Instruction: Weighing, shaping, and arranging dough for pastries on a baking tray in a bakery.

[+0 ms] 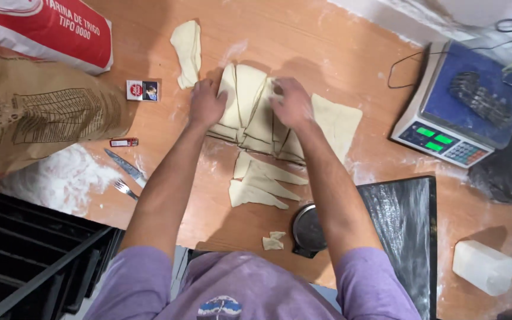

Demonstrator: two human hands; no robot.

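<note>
Both hands down on the cut dough sheet (250,109), mid-table (327,53), wood top dusted with flour.

Left hand (205,104): palm down on the sheet's left edge, fingers curled onto the dough; cannot tell if they pinch a piece or just press.
Right hand (291,102): on top of the sheet's upper middle, fingers bent down onto the dough, together; real grip or not, cannot tell.

Sheet is sliced into long triangles, pieces touching each other. An uncut-looking flap (338,121) sticks out just right of the right hand.

3 loose dough triangles (265,182) lie just below the sheet, between the forearms. Small dough scraps (274,240) near the table's near edge, beside a round metal cutter wheel (309,228).
Separate dough strip (188,52) up-left of the left hand, apart from the sheet.

Left side: brown paper flour sack (37,112), red-and-white flour bag (48,26), small card box (143,90), red lighter (124,142), knife (124,166), fork (125,189), spilled flour (60,178).
Right side: digital scale (466,104), dark baking tray (404,225), white plastic container (484,266).
</note>
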